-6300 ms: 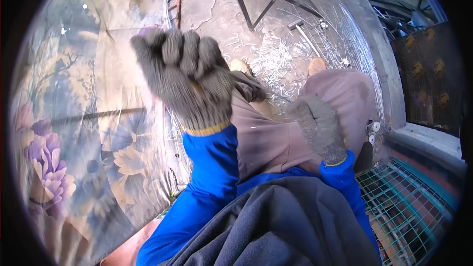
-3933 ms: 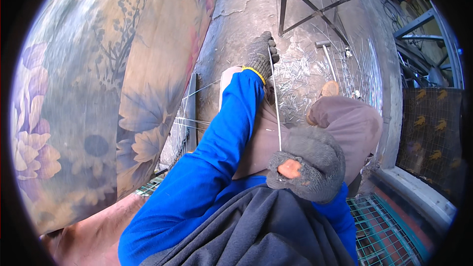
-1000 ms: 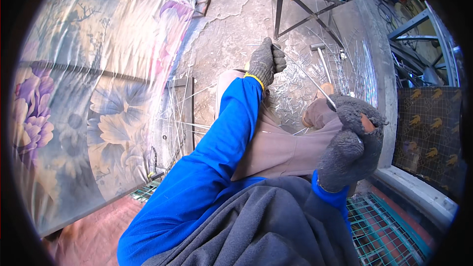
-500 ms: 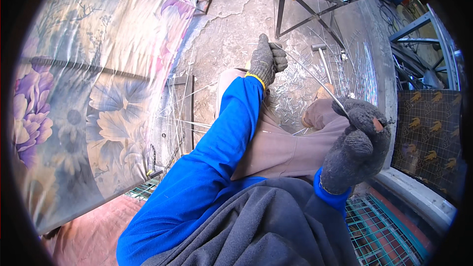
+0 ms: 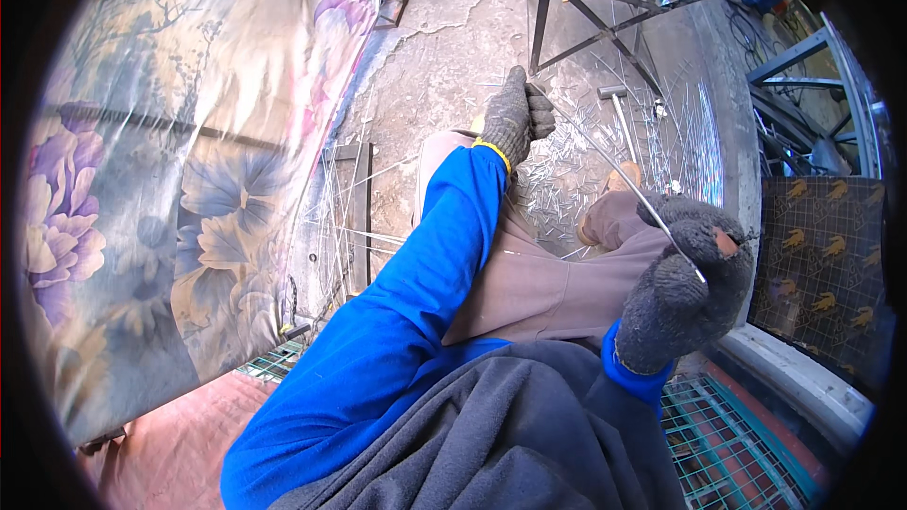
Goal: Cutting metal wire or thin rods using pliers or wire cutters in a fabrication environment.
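**Wire held taut between both gloved hands**

Cracked concrete floor [image 5: 444, 47] fills the upper middle of the view, littered with short wire offcuts [image 5: 557, 175] around 1 o'clock. Floral plastic sheet [image 5: 161, 179] covers everything from 8 to 11 o'clock. Dark steel frame [image 5: 567, 0] stands at 12–1 o'clock with tools on top, too small to identify. Hammer [image 5: 619, 109] lies among the offcuts just right of the frame's leg.

Left hand [image 5: 518, 118]: grey knit glove, arm in blue sleeve stretched out toward 12 o'clock, fist closed around the far end of a thin wire [image 5: 614, 175]. Right hand [image 5: 685, 283]: same glove type, worn through at one fingertip, at 3 o'clock, closer to camera, fingers clamped on the near end of the wire. Wire runs straight between the two fists, diagonal from upper left to lower right, above the knees.

Person is seated, legs in brown trousers [image 5: 539, 283]; dark cloth on the lap at 6 o'clock. Green wire mesh [image 5: 727, 444] lies at 4–5 o'clock beside the right leg. More long wires [image 5: 345, 217] lie by the sheet's edge at 9 o'clock. Patterned dark panel [image 5: 827, 264] at 3 o'clock, past a pale kerb.
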`<state>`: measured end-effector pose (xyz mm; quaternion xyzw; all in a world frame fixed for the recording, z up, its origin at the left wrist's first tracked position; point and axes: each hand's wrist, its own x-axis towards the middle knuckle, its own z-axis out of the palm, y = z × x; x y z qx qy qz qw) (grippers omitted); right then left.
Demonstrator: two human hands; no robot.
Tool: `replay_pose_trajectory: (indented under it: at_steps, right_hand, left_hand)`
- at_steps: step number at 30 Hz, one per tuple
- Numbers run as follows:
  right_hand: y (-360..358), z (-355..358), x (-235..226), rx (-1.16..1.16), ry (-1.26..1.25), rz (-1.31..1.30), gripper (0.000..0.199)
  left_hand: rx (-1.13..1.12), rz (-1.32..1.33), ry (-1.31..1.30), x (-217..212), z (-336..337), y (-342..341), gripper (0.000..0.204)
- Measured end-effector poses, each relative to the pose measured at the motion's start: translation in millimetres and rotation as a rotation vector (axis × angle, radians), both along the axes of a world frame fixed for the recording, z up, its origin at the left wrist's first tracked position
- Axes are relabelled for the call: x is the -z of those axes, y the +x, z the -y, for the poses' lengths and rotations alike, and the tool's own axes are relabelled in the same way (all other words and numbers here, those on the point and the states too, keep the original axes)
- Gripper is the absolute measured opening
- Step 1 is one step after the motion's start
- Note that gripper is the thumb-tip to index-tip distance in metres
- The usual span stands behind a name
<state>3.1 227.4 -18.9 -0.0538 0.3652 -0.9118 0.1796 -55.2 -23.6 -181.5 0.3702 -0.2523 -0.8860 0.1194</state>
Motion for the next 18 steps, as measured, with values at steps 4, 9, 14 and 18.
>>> replay_pose_trajectory:
  at_steps: [4, 9, 14, 18]
  right_hand:
    - [-2, -2, -2, 0.009, 0.222, -0.327, 0.030]
    - [-3, 7, -15, 0.003, 0.567, -0.870, 0.028]
    - [-8, 23, 5, -0.046, 0.675, -1.149, 0.026]
    - [-25, 35, 35, -0.171, 0.730, -1.425, 0.027]
  left_hand:
    - [-0.016, 0.043, -0.031, -5, -7, -2, 0.044]
    - [0.088, -0.011, -0.085, 16, 7, 4, 0.026]
    - [-0.008, 0.091, -0.134, 14, 4, 0, 0.022]
    - [0.048, 0.143, -0.205, 10, 3, 3, 0.020]
